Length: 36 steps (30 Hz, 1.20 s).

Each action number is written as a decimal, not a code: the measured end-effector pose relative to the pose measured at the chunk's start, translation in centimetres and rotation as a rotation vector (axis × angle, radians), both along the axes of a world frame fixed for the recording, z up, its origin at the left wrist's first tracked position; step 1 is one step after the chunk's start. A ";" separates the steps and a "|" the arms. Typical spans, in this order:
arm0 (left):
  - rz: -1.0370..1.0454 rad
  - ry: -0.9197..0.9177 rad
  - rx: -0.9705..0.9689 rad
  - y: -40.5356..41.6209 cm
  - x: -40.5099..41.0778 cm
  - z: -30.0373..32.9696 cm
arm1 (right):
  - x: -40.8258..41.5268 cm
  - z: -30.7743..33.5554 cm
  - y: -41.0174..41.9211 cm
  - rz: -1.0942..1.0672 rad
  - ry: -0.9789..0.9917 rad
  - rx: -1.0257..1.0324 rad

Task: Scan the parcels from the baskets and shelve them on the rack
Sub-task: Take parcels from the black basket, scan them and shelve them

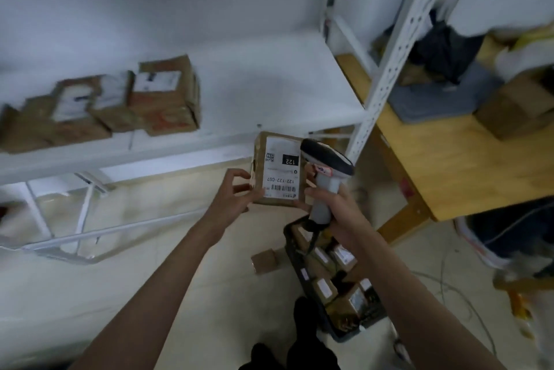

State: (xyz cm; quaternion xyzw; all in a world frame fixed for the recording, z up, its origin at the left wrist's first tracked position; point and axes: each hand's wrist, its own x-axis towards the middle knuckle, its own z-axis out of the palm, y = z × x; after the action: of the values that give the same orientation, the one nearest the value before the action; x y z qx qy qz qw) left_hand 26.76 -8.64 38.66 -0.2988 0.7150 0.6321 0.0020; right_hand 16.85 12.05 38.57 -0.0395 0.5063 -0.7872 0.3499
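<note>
Parcel depot: white steel rack (pixel 389 70) holding labelled boxes (pixel 163 97), basket (pixel 344 330).

Brown cardboard parcel (pixel 278 170), white label up, printed "122" and barcode, held in air just off rack (pixel 192 145) shelf front edge. Several more labelled brown parcels (pixel 120 103) bunched on shelf toward left end, near front edge. Dark basket (pixel 338 332) on floor, packed with small labelled parcels.

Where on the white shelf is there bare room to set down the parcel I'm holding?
The white shelf is bare on its right half, between the shelved parcels and the rack upright. The left end is crowded with boxes packed side by side.
</note>
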 end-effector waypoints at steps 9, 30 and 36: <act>0.266 0.195 -0.055 -8.0 5.8 8.7 | 2.5 10.6 -7.9 0.196 0.343 0.152; 0.513 0.439 -0.386 -14.1 6.4 12.5 | 6.5 13.8 -11.9 0.296 0.795 0.439; 0.500 0.481 -0.411 -14.3 5.5 12.3 | 5.4 13.8 -12.2 0.317 0.764 0.453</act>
State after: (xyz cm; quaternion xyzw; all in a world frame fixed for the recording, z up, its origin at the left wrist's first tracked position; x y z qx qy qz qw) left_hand 32.24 -22.93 50.92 -0.3014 0.7118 0.5087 -0.3791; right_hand 22.25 -0.14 52.38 -0.3259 0.7456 -0.5227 0.2541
